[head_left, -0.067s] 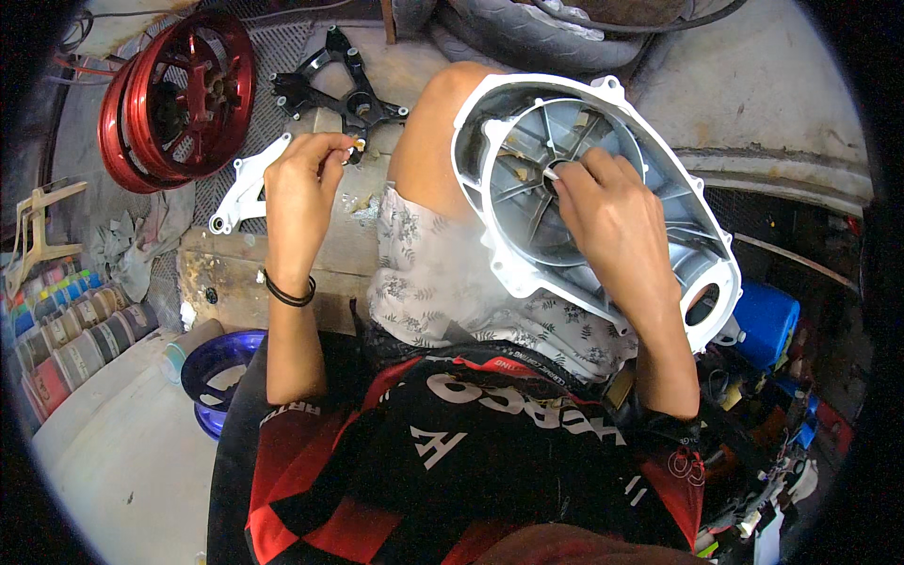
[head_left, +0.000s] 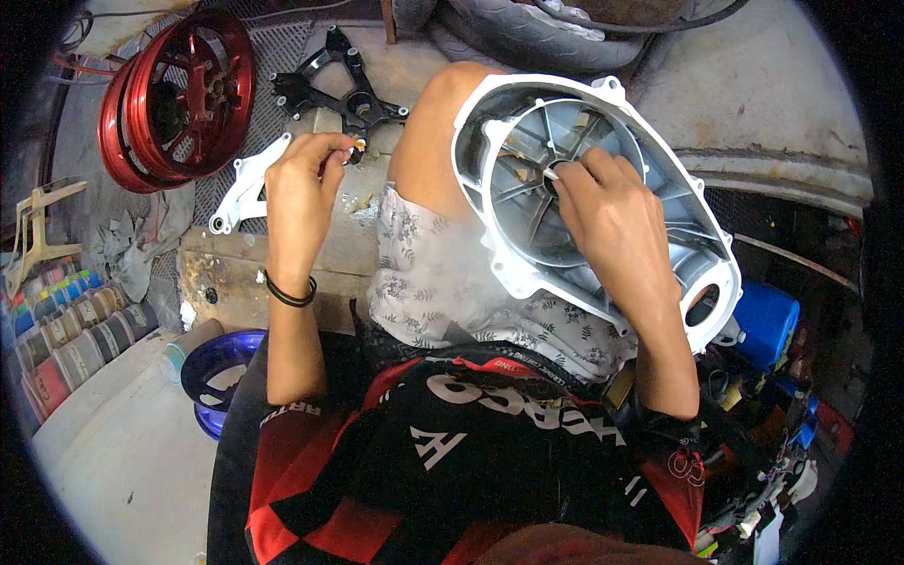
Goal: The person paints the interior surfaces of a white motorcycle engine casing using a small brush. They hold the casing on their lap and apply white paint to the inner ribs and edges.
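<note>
White cover (head_left: 603,273) rests tilted on the person's lap, hollow side up, at 1 o'clock in view. Right hand (head_left: 612,226) reaches into its ribbed hub, fingertips pinched on a small ring there. Left hand (head_left: 299,184), at 10 o'clock, pinches a small pale part (head_left: 356,145) between thumb and fingers. Judged: cast metal, rigid, moderately heavy; the rim or bolt lugs offer the best hold. Row of coloured cans (head_left: 66,325) at 8 o'clock, labels too small to tell. Red wheel (head_left: 179,94) at 11 o'clock.
</note>
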{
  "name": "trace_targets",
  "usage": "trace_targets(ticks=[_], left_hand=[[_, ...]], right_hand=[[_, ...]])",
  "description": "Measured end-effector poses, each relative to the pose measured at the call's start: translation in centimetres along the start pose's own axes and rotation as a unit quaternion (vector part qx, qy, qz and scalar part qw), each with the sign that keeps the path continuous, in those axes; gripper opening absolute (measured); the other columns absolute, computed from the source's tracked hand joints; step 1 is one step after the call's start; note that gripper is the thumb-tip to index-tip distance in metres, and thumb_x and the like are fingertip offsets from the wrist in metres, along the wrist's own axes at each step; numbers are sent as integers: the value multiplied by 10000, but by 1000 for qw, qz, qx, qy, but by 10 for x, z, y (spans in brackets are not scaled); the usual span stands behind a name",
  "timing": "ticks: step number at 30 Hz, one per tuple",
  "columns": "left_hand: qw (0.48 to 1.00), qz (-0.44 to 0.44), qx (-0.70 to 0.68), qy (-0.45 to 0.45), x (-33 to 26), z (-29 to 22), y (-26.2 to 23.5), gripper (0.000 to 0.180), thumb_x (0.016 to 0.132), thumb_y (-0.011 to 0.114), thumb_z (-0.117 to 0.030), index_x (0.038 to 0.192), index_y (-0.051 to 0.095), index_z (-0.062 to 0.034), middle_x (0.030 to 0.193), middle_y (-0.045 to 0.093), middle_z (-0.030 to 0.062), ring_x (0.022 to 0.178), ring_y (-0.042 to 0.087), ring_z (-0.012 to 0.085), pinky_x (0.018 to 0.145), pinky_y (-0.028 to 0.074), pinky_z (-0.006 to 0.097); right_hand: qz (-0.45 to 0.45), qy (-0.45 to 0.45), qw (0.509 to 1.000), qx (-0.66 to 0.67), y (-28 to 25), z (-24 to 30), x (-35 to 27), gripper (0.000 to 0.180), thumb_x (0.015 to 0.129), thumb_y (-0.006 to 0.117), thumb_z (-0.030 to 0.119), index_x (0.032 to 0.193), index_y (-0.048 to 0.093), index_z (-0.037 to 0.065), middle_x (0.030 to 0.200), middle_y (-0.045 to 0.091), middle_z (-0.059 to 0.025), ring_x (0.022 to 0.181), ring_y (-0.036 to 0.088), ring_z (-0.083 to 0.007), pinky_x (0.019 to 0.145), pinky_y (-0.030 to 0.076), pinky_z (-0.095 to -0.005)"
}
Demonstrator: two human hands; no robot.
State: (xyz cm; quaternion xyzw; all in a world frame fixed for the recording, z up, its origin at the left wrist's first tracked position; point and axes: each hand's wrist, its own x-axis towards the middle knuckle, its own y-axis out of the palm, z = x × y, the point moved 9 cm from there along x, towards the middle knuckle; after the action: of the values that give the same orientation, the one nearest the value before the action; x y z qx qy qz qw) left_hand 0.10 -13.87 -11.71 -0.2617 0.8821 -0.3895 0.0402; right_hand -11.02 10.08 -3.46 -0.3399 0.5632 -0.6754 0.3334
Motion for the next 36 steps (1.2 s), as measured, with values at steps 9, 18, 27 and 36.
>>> trace_targets(ticks=[9, 18, 27, 36], left_hand=[[1000, -13, -21, 3, -1, -4, 1, 136, 882, 630, 12, 1000, 696, 10, 878, 675, 97, 759, 669, 153, 701, 519, 262], [999, -26, -26, 5, 0, -8, 4, 127, 882, 640, 2, 993, 703, 8, 873, 676, 87, 741, 657, 139, 689, 515, 259], [999, -32, -25, 9, 0, -11, 2, 143, 880, 638, 5, 1006, 705, 10, 915, 685, 91, 788, 675, 151, 731, 527, 262], [998, -52, -40, 14, -2, -12, -3, 170, 835, 631, 46, 980, 710, 8, 936, 696, 114, 790, 682, 199, 722, 524, 288]], right_hand=[[-21, -17, 999, 20, 3, -4, 4, 133, 771, 660, 74, 895, 622, 42, 907, 582, -110, 845, 614, -315, 666, 551, -437], [-41, -36, 998, 30, 8, -4, 7, 153, 770, 662, 77, 910, 613, 43, 916, 576, -115, 855, 611, -310, 669, 548, -435], [-40, -45, 997, 50, 10, -1, 9, 174, 765, 663, 74, 924, 598, 45, 918, 559, -116, 872, 598, -313, 670, 543, -435], [-63, -58, 995, 59, 4, 2, 8, 184, 765, 669, 68, 940, 615, 50, 904, 571, -106, 844, 603, -306, 668, 537, -427]])
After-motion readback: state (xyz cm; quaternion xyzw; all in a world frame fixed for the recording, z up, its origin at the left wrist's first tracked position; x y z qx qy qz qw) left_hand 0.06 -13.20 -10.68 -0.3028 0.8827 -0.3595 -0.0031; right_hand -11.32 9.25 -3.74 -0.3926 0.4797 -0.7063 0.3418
